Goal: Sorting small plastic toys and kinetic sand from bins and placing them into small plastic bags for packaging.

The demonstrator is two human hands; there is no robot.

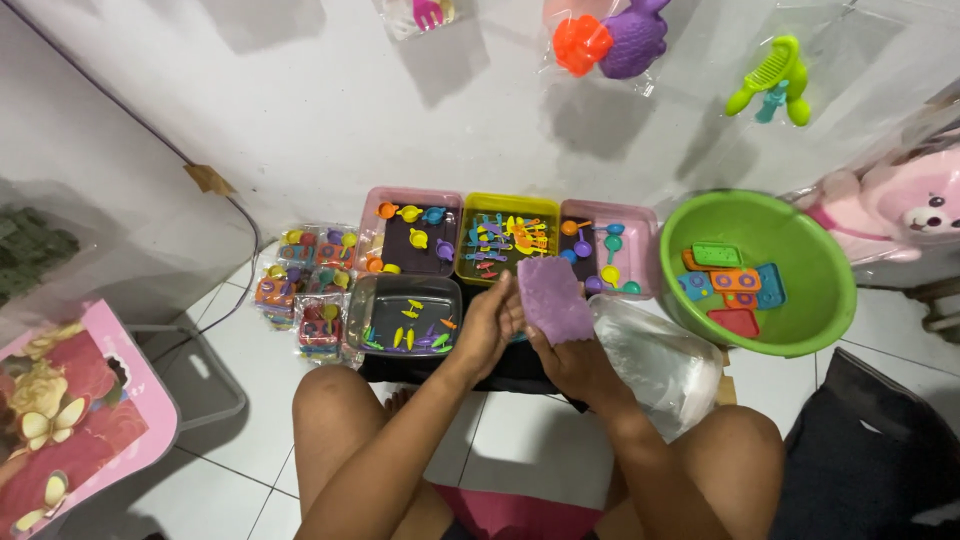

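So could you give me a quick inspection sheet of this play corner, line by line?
Surface: white tiled floor, person sitting on it.
Job's things: purple slab, held between left hand and right hand.
Clutter: pink trays and yellow tray of small toy utensils; clear tray; green bowl with toy blocks; clear plastic bags; packed toy sets.
Hands: both bare, on the slab.
Cables: dark cable along the wall.
Surroundings: white wall, bagged toys hanging, pink plush.
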